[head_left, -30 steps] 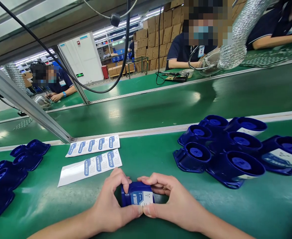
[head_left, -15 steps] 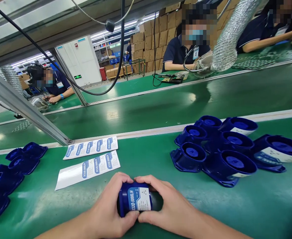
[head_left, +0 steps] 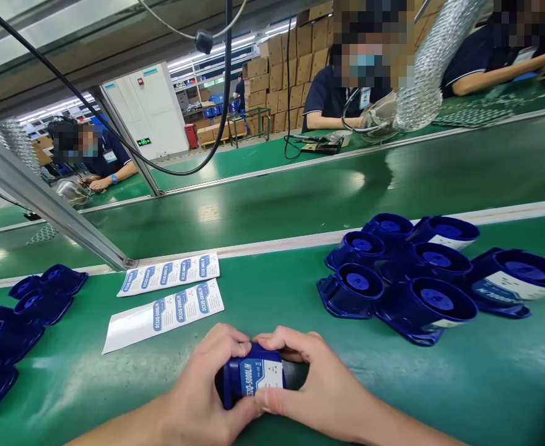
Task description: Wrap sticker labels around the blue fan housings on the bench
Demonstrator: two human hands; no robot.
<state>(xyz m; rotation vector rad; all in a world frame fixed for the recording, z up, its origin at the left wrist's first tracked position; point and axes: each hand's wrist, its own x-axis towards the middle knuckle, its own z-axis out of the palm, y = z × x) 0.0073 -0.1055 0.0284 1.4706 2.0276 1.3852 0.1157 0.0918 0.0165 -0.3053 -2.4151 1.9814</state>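
Low in the middle of the head view, a dark blue plastic housing [head_left: 262, 350] lies on its side between my hands. Its curved wall carries a blue and white label [head_left: 254, 373] printed "5000L/H". My left hand [head_left: 212, 387] wraps the flanged end, fingers on top and thumb below. From the other side my right hand [head_left: 316, 387] grips the housing, its thumb pressed on the label's lower part and its fingertips on the upper edge. Beyond my hands lie two label sheets, the nearer one [head_left: 135, 326] partly bare and the farther one [head_left: 168, 274] full.
Several blue housings [head_left: 433, 303] stand at the right, some labelled. More housings [head_left: 33, 303] sit at the left edge. A metal post [head_left: 59, 207] slants down at the left, and a black cable [head_left: 198, 170] loops overhead. People work across the green bench [head_left: 254, 204].
My right thumb has moved up from the housing's lower edge onto the label. The fingers of both hands have shifted slightly along the top. The housing stays in nearly the same place.
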